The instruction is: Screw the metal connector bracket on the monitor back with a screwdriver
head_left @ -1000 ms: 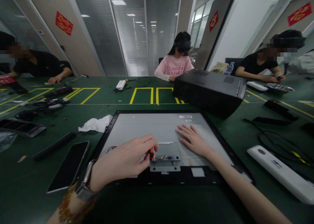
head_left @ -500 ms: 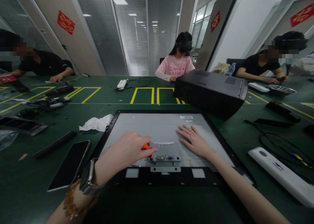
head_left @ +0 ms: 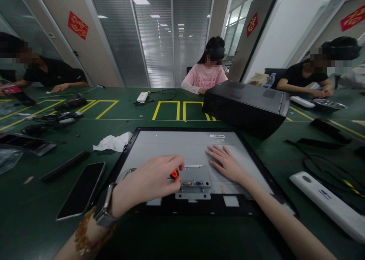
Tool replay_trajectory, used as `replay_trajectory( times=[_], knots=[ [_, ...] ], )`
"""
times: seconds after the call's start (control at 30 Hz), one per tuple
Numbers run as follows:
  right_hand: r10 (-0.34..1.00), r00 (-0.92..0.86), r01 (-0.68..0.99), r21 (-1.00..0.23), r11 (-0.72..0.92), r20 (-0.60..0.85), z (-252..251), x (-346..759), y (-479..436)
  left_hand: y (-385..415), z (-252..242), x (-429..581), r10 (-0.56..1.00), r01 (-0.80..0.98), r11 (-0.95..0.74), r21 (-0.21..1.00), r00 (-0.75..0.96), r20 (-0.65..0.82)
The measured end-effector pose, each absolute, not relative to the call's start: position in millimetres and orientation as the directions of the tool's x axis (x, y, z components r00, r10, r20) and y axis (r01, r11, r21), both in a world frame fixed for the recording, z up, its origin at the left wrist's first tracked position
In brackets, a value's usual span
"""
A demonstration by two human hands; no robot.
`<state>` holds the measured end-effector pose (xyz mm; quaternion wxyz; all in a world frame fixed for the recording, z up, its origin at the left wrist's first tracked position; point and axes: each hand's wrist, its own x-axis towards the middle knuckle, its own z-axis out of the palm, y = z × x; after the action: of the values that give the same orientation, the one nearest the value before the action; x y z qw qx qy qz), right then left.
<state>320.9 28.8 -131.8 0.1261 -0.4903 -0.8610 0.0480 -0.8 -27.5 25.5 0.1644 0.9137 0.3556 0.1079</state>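
A monitor panel (head_left: 176, 146) lies face down on the green table, its grey metal back up inside a black frame. A small metal port bracket (head_left: 194, 183) sits near its front edge. My left hand (head_left: 148, 180) is closed around an orange-handled screwdriver (head_left: 174, 173), its tip down at the bracket's left end. A watch and a bead bracelet are on that wrist. My right hand (head_left: 225, 162) lies flat and open on the metal back, just right of the bracket.
A phone (head_left: 81, 189) and a black strip (head_left: 64, 166) lie left of the panel, with crumpled white tissue (head_left: 112, 142) behind. A black monitor casing (head_left: 246, 106) stands at the back right. A white bar (head_left: 327, 205) and cables lie right. Three other people sit around the table.
My left hand has shifted slightly on the screwdriver, turning at the bracket's left end. My right hand has stayed flat on the panel.
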Motion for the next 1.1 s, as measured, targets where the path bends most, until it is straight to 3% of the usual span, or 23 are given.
replay_trajectory(
  times=[0.17,0.37,0.67,0.9,1.1],
  knots=[
    [0.851,-0.497,0.826,-0.206,0.524,0.172,-134,323,30,-36,31,4,0.648,0.571,-0.705,0.419,0.760,0.054],
    [0.858,-0.490,0.834,-0.201,0.513,0.155,-132,322,30,-28,25,4,0.744,0.731,-0.660,0.174,0.668,0.018],
    [0.856,-0.491,0.834,-0.198,0.515,0.159,-132,321,30,-29,31,-3,0.682,0.613,-0.674,0.413,0.730,0.030],
    [0.854,-0.491,0.831,-0.203,0.518,0.173,-135,322,30,-33,35,-1,0.669,0.599,-0.662,0.452,0.743,-0.005],
    [0.861,-0.483,0.839,-0.194,0.508,0.161,-131,320,28,-28,28,-2,0.699,0.638,-0.661,0.395,0.715,0.014]
  ],
)
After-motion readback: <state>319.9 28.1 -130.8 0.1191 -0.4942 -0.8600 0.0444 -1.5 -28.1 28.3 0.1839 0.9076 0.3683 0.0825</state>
